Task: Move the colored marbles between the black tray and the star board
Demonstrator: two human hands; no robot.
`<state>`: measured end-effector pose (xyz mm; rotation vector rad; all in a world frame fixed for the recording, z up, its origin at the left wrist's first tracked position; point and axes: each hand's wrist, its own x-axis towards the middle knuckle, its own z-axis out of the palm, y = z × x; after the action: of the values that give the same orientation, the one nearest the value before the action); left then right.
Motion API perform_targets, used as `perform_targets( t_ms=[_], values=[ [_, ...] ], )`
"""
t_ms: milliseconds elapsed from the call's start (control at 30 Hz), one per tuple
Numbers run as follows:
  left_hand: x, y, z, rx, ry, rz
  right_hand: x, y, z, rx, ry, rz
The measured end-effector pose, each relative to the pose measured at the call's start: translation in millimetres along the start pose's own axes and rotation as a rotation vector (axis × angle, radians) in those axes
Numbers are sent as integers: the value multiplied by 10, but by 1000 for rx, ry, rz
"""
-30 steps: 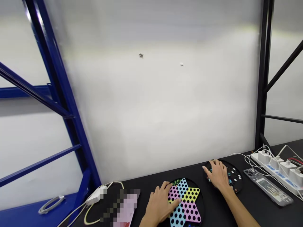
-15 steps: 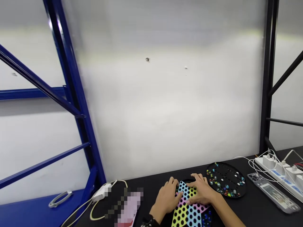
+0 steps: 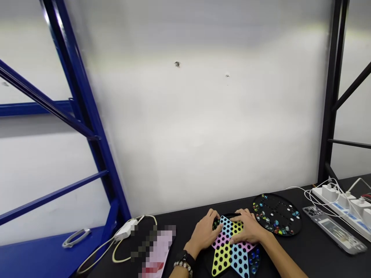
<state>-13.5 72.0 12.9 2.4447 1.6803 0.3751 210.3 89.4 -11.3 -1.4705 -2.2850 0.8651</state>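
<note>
A round black board with a colourful star of dotted triangles [image 3: 230, 253] lies on the black table near the bottom edge. My left hand [image 3: 204, 231] rests on the star's left side, fingers curled at its far rim. My right hand [image 3: 249, 228] lies on the star's right side, fingers bent over its top point. Whether either hand pinches anything is hidden. A second round black tray [image 3: 278, 210] with several coloured marbles along its rim sits just right of my right hand.
A phone in a clear case [image 3: 333, 233] and a white power strip [image 3: 344, 204] with plugs and cables lie at the right. A white charger with cable [image 3: 124, 231] lies at the left. A blue rack [image 3: 84, 127] and a black rack [image 3: 333, 96] flank the white wall.
My right hand left the marble tray and came onto the star board beside my left hand. The star board has turned under both hands. The view shifted slightly.
</note>
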Motion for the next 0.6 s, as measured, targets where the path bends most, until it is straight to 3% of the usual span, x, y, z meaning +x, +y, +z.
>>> perform_targets(
  t_ms=[267,600],
  values=[
    [-25,19,35,279,-107,-16,1,26,13,24,31,-38],
    [-39,55,19,324,-155,35,-16,48,17,-1,52,-67]
  ],
)
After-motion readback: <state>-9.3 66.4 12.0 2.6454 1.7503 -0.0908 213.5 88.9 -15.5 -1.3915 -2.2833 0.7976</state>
